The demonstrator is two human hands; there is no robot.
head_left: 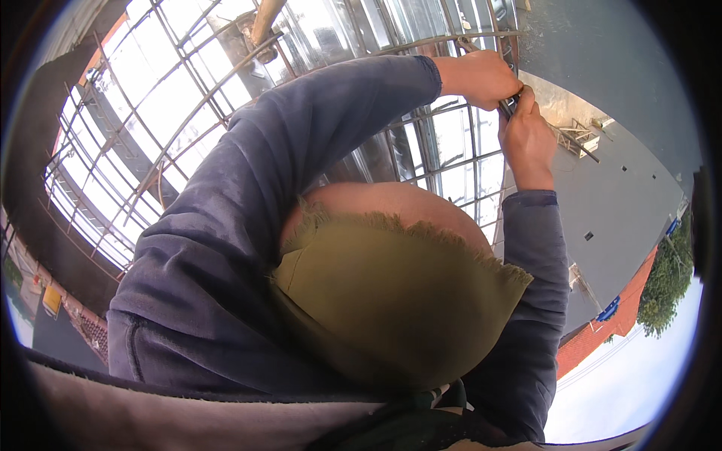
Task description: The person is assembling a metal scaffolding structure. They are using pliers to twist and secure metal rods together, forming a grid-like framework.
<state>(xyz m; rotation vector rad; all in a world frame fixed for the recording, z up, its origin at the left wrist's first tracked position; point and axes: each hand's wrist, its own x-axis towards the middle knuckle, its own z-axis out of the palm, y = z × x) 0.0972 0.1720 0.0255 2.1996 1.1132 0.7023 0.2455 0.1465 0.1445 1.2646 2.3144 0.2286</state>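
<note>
My left hand (pixel 481 78), at the end of a dark blue sleeve, reaches across the upper middle with its fingers closed. Just below and to its right is my right hand (pixel 529 141), its fingers pinched and pointing up. A short dark metal piece (pixel 511 104) with shiny spots runs between the two hands; both grip it. Most of it is hidden by fingers, so its exact kind cannot be told. Around the hands lies a grid of thin steel rebar (pixel 474 159). One bar (pixel 451 37) passes just above my left hand.
Shiny corrugated metal sheeting (pixel 353 30) lies beneath the rebar. Olive cloth (pixel 398 301) with a frayed edge, over bare skin, fills the lower middle. A wooden pole (pixel 265 21) stands at the top. To the right are a small wooden frame (pixel 577 139) and a grey surface (pixel 609 203).
</note>
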